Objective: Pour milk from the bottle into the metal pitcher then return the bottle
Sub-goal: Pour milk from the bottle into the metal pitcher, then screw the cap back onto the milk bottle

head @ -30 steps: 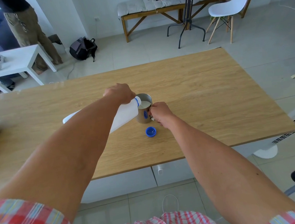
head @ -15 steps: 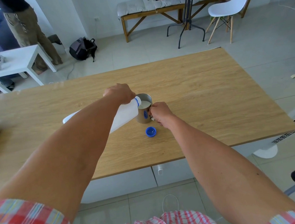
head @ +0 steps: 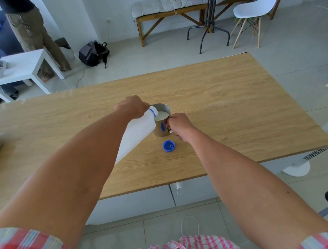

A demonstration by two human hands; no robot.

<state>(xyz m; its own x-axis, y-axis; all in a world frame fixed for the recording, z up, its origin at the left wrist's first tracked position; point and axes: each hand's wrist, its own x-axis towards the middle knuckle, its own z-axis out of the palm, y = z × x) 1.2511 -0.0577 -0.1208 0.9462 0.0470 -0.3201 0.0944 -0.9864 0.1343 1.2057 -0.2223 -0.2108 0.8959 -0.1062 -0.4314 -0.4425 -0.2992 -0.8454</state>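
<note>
While the left hand grips the white bottle near its neck, fingers curled round it, the bottle lies tilted w/ its blue-ringed mouth over the pitcher rim. Pitcher stands upright mid-bench, milk showing inside, blue label on its side. Right hand holds the pitcher handle, fingers curled round it. Blue cap lies open side up on the bench just in front of the pitcher, apart from both hands. Both forearms bare; red plaid sleeves at bottom of view.
</note>
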